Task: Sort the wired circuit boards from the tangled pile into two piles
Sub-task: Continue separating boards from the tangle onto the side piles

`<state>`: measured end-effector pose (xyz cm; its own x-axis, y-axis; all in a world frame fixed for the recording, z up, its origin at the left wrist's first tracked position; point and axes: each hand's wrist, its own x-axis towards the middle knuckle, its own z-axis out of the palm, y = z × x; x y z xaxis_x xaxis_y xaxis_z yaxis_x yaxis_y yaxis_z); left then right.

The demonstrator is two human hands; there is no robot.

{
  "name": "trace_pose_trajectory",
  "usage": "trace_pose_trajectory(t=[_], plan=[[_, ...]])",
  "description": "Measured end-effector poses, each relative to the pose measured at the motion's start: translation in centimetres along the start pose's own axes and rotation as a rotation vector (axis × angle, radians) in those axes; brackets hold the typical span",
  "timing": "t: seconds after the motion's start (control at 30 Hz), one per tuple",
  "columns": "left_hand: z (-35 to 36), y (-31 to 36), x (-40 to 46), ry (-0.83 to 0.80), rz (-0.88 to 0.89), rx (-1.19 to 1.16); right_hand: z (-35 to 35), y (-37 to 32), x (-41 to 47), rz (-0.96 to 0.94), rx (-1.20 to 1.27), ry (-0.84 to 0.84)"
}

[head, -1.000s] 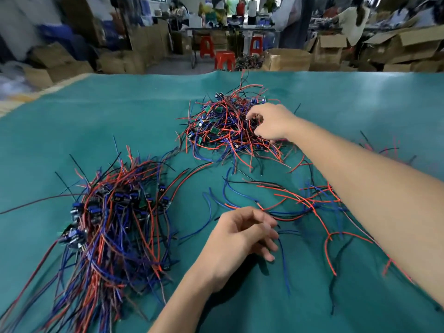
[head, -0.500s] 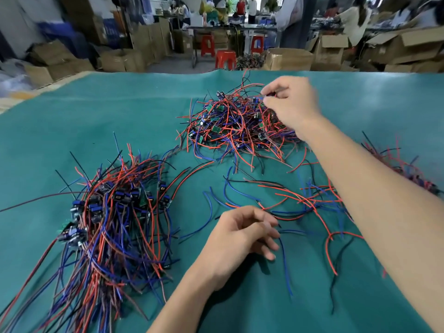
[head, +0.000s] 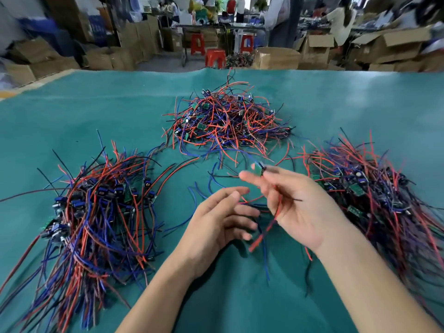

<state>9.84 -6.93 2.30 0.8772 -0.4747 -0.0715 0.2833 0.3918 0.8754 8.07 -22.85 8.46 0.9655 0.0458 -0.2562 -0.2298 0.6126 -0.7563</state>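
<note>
Here the right hand [head: 298,205] pinches a small green wired circuit board [head: 258,169], grip closed round its wires; the left hand [head: 221,221] hangs loose-fingered, holding nothing.

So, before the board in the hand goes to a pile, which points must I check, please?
1. Right hand grips the wired board: ok.
2. Its wires are free of the tangled pile: cannot tell, blurred.
3. Left hand holds nothing, ready to help: ok.
4. Left pile and right pile lie apart: ok.
5. Board type readable: cannot tell.
</note>
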Motion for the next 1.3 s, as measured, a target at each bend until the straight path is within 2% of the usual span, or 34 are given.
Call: trace_pose_trajectory(t=[0.1, 0.2, 0.4, 0.5, 0.57, 0.73, 0.83, 1.1, 1.3], plan=[[0.0, -0.3, 0.0, -0.010, 0.027, 0.022, 0.2, 2.5, 0.3, -0.048, -0.226, 0.036], [0.1, -0.5, -0.1, 0.004, 0.051, 0.050, 0.1, 4.1, 0.5, -0.182, -0.485, 0.098], [0.3, -0.1, -0.2, 0.064, 0.073, 0.095, -0.8, 4.6, 0.8, -0.446, -0.817, 0.204], [0.3, 0.0, -0.3, 0.096, 0.065, 0.068, -1.0, 4.5, 0.7, -0.486, -0.957, 0.175], [0.2, -0.1, -0.2, 0.116, 0.055, 0.033, -1.1, 4.1, 0.6, -0.450, -1.011, 0.099], [0.0, -0.1, -0.1, 0.112, 0.030, 0.000, -1.7, 2.0, 0.4, -0.179, -0.789, -0.029], [0.1, -0.1, -0.2, 0.083, 0.035, 0.002, -1.8, 1.6, 0.4, -0.105, -0.713, -0.048], [-0.1, 0.4, -0.2, 0.172, 0.048, -0.059, -2.3, 0.6, 0.7, -0.123, -0.528, 0.059], [-0.1, 0.6, -0.2, 0.251, 0.036, -0.115, -3.8, -0.8, 0.6, -0.152, -0.511, 0.105]])
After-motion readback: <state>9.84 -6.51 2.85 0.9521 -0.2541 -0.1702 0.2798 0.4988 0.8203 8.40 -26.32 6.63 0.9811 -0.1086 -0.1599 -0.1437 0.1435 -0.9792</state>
